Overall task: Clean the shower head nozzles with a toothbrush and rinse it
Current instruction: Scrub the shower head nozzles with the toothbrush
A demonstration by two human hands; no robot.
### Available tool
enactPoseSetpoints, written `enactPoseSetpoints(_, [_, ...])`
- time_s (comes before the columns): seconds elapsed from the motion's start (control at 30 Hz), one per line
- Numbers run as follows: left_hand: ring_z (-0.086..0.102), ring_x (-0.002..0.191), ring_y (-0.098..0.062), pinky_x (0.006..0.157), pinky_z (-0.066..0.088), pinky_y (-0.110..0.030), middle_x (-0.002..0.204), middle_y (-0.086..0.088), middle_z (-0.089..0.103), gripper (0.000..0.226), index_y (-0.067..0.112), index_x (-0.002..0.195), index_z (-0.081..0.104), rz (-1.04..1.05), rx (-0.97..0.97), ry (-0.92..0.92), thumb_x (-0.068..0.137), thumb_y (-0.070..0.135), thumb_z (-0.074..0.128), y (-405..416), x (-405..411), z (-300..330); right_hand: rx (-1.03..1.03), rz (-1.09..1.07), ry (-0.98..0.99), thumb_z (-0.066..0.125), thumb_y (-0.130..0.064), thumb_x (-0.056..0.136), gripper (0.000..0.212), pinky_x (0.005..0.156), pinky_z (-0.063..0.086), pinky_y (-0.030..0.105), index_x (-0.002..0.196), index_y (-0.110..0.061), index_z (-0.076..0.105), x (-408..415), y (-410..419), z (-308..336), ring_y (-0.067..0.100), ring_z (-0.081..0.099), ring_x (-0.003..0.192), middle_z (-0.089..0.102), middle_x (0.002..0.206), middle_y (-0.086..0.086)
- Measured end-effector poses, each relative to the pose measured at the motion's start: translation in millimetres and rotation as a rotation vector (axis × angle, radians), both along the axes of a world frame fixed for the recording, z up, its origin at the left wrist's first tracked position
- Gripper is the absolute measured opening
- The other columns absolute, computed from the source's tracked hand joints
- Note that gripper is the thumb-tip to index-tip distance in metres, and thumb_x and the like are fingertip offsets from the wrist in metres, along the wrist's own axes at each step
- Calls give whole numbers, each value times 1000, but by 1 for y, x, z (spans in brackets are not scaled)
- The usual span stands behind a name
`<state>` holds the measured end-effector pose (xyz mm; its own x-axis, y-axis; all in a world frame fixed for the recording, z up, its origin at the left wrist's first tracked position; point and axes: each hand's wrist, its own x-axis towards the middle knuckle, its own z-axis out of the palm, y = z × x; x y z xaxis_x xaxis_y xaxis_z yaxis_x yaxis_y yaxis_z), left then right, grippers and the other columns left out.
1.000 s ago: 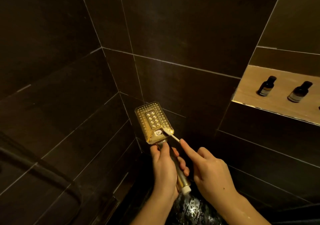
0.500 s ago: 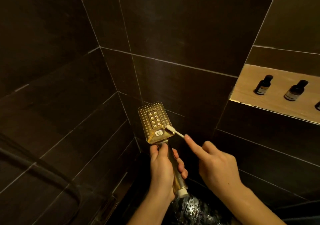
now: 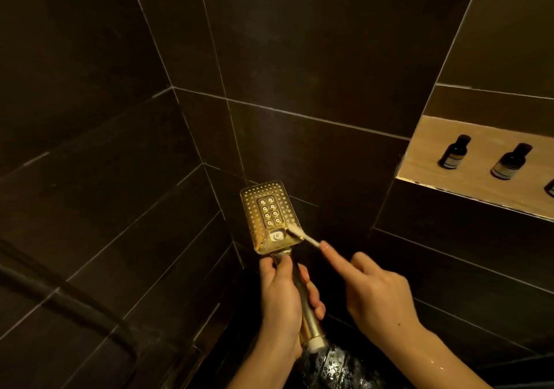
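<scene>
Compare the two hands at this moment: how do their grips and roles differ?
The left hand wraps its fingers around the gold handle of the shower head, holding it face-up; the right hand holds the toothbrush, index finger extended along its handle. The left hand sits below the nozzle plate; the right hand sits to its right, with the bristles at the plate's lower right corner. Both hands are bare.

A bathroom shower: dark tiled walls (image 3: 299,59), niche (image 3: 467,176) holding bottles (image 3: 454,152).
</scene>
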<state>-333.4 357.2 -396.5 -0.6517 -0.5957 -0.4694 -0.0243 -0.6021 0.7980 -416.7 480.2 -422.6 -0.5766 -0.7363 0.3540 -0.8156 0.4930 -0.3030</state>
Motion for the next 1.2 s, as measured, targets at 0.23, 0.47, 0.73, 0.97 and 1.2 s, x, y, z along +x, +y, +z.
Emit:
enactPoseSetpoints(0.23, [43,39,-15,36,36,-25,65,-5,54,15,13,111,51,5,56,-7,107,23,41,-1,0,5,44,21,-56,75,-10,68,91,35,42,24,147,-32,37,5,11,-3,7,47,46,54,80,-7])
enactPoseSetpoints(0.47, [43,39,-15,36,36,-24,62,-3,56,13,14,109,51,-56,44,-8,106,24,42,-2,0,2,36,20,27,70,-7,69,81,37,37,23,144,-28,47,-7,10,6,8,46,45,53,77,-6])
enactPoseSetpoints(0.73, [40,37,-16,32,34,-22,65,-6,55,13,14,111,51,-311,-19,-7,104,25,47,-29,15,-2,93,113,156,43,-28,90,57,35,33,27,146,-30,38,-35,21,23,11,42,43,53,77,-4])
enactPoseSetpoints(0.97, [37,36,-16,31,34,-20,69,-10,54,15,10,110,50,-456,-59,-10,104,24,49,-51,30,-1,110,134,134,41,-27,90,60,36,32,20,149,-30,32,-45,31,28,4,31,47,53,81,-5])
enactPoseSetpoints(1.2, [37,36,-16,31,34,-20,69,-10,53,15,11,109,52,-492,-28,-10,103,25,49,-59,35,4,114,256,128,46,-26,91,58,35,39,22,148,-28,35,-51,33,32,4,37,46,53,80,-4])
